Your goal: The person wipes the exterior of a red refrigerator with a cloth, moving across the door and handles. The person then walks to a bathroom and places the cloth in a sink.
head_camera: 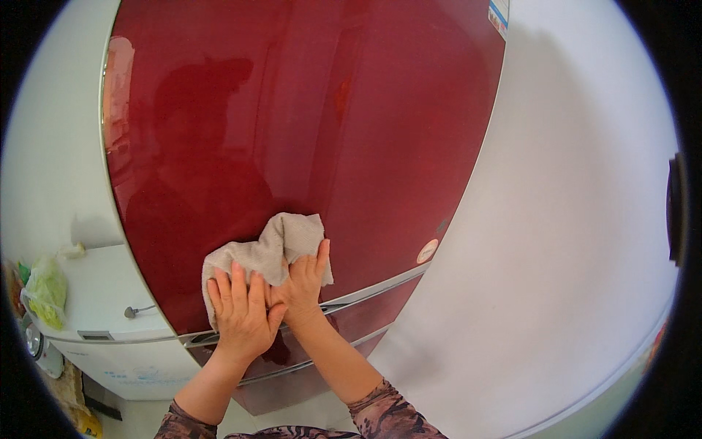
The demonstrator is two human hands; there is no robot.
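Observation:
A beige-grey cloth lies bunched against the glossy dark red upper door of a refrigerator, low on the panel. My left hand holds the cloth's left part flat to the door, its fingers pointing up and slightly apart. Beside it, my right hand presses the right part, with a fold of cloth over some of its fingers. The thumb side of the left hand meets or overlaps the right hand. Just below both hands runs a silver handle strip above the lower drawers.
At left stands a white chest freezer with a plug and cord on its lid. A clear bag of green vegetables sits at its far left. A white wall borders the refrigerator on the right. A round sticker marks the door's lower right.

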